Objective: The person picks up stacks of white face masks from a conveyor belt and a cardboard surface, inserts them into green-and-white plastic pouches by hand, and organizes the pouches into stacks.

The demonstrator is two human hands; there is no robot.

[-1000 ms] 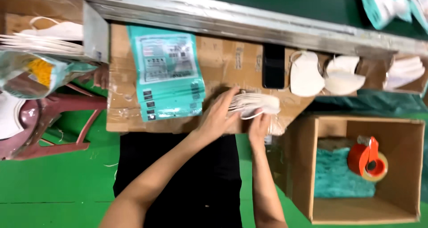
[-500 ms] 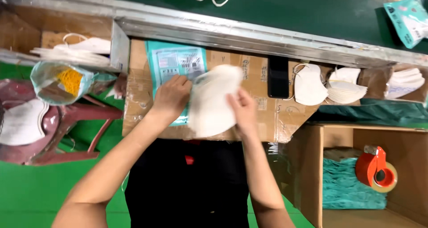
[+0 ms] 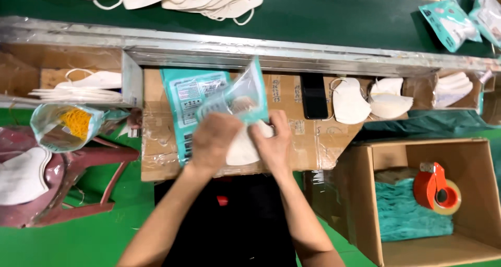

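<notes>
At the centre of the frame, the left hand (image 3: 216, 141) and right hand (image 3: 274, 144) are gripping a stack of white masks (image 3: 242, 149) and sliding it into a teal pouch (image 3: 242, 97). The stack looks roughly half inside; sealing remains.

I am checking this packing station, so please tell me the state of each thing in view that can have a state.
left hand: gripping the pouch
right hand: pressing the white masks
teal pouch: held up, mouth open, masks partly inside
white masks: stacked, half in the pouch
flat teal pouches: lying flat on the cardboard
cardboard box: open, teal packs inside
tape dispenser: resting in the box
phone: screen dark
</notes>
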